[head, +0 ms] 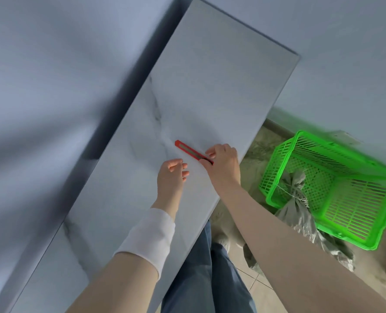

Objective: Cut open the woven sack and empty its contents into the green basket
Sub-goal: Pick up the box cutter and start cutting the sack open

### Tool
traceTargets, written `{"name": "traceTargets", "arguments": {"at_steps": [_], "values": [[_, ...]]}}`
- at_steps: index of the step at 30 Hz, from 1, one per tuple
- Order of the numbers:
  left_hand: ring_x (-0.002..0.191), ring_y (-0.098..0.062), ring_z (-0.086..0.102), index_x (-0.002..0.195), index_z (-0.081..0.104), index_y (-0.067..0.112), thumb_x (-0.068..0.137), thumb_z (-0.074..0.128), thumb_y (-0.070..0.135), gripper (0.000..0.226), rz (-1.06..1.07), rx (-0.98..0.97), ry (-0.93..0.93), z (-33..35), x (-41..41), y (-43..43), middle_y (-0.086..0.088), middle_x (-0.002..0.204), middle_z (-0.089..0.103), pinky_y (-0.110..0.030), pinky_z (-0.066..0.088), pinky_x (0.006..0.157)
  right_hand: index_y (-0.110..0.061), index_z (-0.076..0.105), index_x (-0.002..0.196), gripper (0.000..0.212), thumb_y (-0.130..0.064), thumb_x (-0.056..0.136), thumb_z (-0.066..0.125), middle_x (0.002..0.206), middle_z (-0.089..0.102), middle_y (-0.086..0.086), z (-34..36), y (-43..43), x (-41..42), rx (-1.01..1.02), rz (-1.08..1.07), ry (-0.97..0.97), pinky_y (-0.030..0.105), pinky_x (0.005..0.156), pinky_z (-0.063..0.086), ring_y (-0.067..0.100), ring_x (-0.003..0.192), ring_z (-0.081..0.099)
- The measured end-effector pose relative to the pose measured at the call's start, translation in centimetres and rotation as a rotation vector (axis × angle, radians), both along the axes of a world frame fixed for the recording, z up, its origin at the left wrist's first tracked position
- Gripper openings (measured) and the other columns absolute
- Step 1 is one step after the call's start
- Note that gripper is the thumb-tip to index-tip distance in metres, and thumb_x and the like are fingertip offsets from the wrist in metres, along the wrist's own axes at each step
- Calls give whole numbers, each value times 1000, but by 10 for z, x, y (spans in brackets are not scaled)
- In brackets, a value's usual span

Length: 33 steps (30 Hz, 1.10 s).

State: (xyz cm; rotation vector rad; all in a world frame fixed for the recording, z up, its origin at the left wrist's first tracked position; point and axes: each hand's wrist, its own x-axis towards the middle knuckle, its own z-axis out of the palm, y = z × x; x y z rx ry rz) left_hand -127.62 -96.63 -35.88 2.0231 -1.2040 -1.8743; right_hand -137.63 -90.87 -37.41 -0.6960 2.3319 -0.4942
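Two hands reach over the pale, marble-patterned desk, which runs away from us on a slant with a wall along its left edge.

Starting at the left, we see the left hand just above the middle of the desk. Its fingers are loosely curled and slightly apart, and it grips nothing. A white sleeve wraps the forearm behind it.

Just to the right lies the red utility knife, flat on the desk and close to the right edge, its far end pointing toward the wall. The right hand pinches the knife's near end between thumb and fingertips, and the wrist crosses the desk's right edge. The two hands sit near each other but do not touch.

Below the near part of that edge we see blue jeans and a strip of tiled floor.

Farther right, beyond the desk's right edge, the green basket sits on the floor, its open side turned toward us. We cannot tell whether it stands flat or leans.

The grey woven sack lies on the floor against the basket. Its string-tied neck passes over the basket's near rim and into the basket, while the rest of it trails out onto the floor. The neck looks tied shut.
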Motion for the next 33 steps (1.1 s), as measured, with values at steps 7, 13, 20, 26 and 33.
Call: {"name": "traceTargets", "arguments": {"at_steps": [7, 13, 20, 26, 33], "values": [[74, -11, 59, 107, 51, 12, 94, 39, 7, 18, 8, 34, 13, 2, -14, 22, 0, 91, 60, -19, 49, 71, -9, 64, 98, 16, -20, 87, 61, 102, 57, 6, 9, 10, -10, 2, -157, -236, 24, 72, 42, 16, 84, 54], [77, -11, 60, 109, 54, 15, 96, 43, 14, 17, -127, 25, 80, 20, -47, 67, 4, 92, 61, -19, 49, 74, -11, 57, 94, 8, -19, 91, 55, 84, 66, 1, 34, 80, -22, -166, -608, -540, 26, 73, 52, 17, 78, 63], [68, -10, 57, 104, 56, 10, 98, 39, 12, 18, -320, 89, 89, 32, -92, 183, 1, 84, 62, -21, 46, 65, -9, 49, 105, 16, -8, 99, 34, 73, 49, 1, 38, 234, -44, -409, -992, -658, 28, 73, 50, 12, 62, 51], [71, -11, 57, 85, 58, 18, 97, 42, 13, 21, -348, 276, 184, 38, -119, 349, 2, 83, 63, -22, 43, 68, -14, 51, 91, 24, -6, 100, 30, 64, 41, 1, 53, 407, -54, -519, -1026, -804, 12, 39, 30, 0, 38, 35], [77, -10, 65, 93, 66, 15, 98, 39, 19, 27, -506, 348, 325, 39, -138, 486, -1, 88, 69, -21, 51, 73, -13, 41, 77, 27, -24, 100, 33, 43, 30, -9, 56, 531, -59, -493, -1004, -907, 14, 36, 19, 3, 36, 23]]}}
